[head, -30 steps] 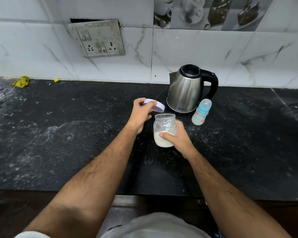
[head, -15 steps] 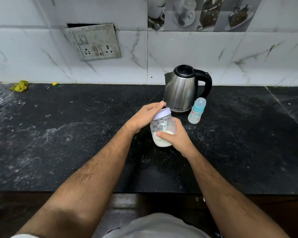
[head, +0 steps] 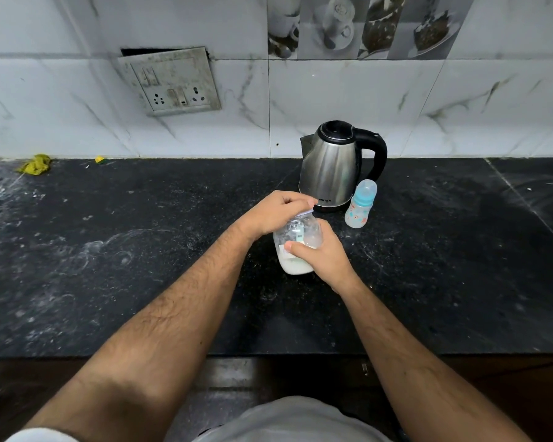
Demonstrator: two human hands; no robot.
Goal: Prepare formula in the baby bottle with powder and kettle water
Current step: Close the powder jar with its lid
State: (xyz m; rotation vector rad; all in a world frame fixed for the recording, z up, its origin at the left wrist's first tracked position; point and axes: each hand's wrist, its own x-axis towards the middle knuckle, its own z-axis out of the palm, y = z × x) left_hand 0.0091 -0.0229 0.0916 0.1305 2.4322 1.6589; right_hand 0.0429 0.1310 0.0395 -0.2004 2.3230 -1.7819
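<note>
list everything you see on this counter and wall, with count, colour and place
powder jar: 1, clear glass with white powder in the bottom, on the counter near the front middle
jar lid: 1, white, on the jar mouth under the left hand
kettle: 1, steel with black handle and lid, back of the counter by the wall
baby bottle: 1, clear with a blue collar, capped, just right of the kettle
counter: 1, black, dusty
socket plate: 1, grey, on the wall at left
yellow scraps: 2, far left by the wall
left hand: grips the lid
right hand: holds the jar body
</note>
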